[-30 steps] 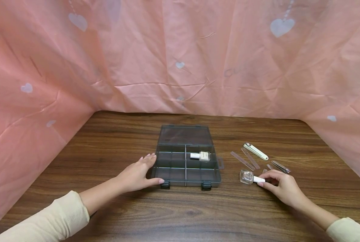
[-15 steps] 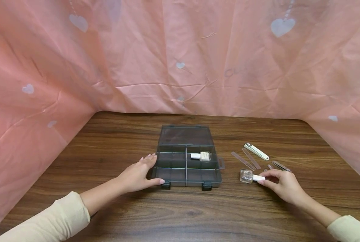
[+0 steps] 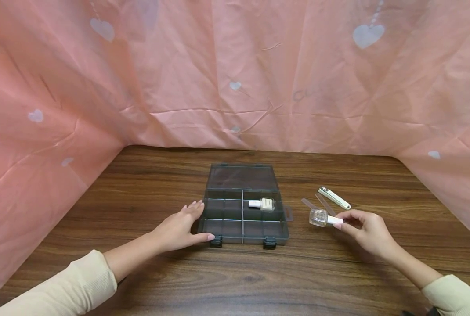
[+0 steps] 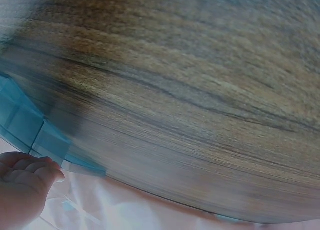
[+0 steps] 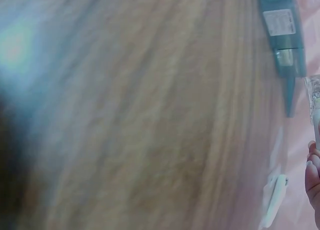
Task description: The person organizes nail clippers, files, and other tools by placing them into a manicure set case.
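Observation:
A dark translucent compartment box (image 3: 223, 228) stands with its lid raised at the back. My left hand (image 3: 179, 226) rests against its left side, fingers along the wall and thumb at the front edge. One nail polish bottle (image 3: 267, 204) with a white cap lies in its back right compartment. To the right of the box, my right hand (image 3: 367, 230) pinches the white cap of a clear nail polish bottle (image 3: 318, 217) between thumb and fingers. The bottle's glass body points left. In the right wrist view only part of that bottle (image 5: 314, 97) shows, at the right edge.
Behind the right hand lie a white nail clipper (image 3: 334, 198) and two thin translucent strips, one strip (image 3: 324, 202) nearer the clipper. The held bottle partly covers the other strip (image 3: 308, 203). A pink curtain (image 3: 235, 79) with hearts surrounds the wooden table (image 3: 160, 175).
My right hand has raised the clear nail polish bottle and moved it slightly back and left. It now covers the smaller clipper seen before. My left hand has stayed at the box.

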Demonstrator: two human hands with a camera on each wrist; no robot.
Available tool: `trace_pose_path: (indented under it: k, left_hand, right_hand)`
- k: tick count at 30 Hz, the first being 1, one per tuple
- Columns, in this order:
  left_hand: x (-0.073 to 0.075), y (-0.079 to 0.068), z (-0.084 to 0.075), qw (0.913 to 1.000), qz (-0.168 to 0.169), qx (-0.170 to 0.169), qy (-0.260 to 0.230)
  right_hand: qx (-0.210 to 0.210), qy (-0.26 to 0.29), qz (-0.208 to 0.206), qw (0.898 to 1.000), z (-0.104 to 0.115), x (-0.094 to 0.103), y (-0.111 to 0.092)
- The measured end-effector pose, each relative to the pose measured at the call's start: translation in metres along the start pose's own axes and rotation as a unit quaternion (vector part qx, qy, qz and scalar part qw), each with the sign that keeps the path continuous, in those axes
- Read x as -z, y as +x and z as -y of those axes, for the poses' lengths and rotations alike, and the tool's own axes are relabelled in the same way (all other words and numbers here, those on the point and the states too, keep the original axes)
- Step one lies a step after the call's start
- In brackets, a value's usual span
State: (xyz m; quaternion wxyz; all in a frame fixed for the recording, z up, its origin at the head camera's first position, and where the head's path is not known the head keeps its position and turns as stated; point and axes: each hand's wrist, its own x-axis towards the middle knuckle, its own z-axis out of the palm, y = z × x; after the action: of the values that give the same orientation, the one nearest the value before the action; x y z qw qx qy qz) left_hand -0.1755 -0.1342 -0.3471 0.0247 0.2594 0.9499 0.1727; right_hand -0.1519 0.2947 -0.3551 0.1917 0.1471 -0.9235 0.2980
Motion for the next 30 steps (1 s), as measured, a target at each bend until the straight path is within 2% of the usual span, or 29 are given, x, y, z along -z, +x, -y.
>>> trace_pose_path:
  k: [8,15,20,30]
  left_hand:
    - [0.000,0.000,0.000,1.0000,-0.001,0.001,0.003]
    - [0.001,0.000,0.000,1.0000,-0.003,0.001,0.006]
    - [0.001,0.000,0.000,1.0000,-0.003,0.001,0.006]
    - [0.000,0.000,0.000,1.0000,0.000,0.001,0.002]
  right_hand:
    - [0.012,0.020,-0.010,1.000,0.012,-0.001,0.012]
    - [0.006,0.064,0.002,0.998,0.026,-0.006,0.027]
    - [-0.001,0.090,0.016,0.996,0.035,-0.013,0.038]
    - [0.009,0.099,0.034,0.994,0.050,-0.036,0.058]
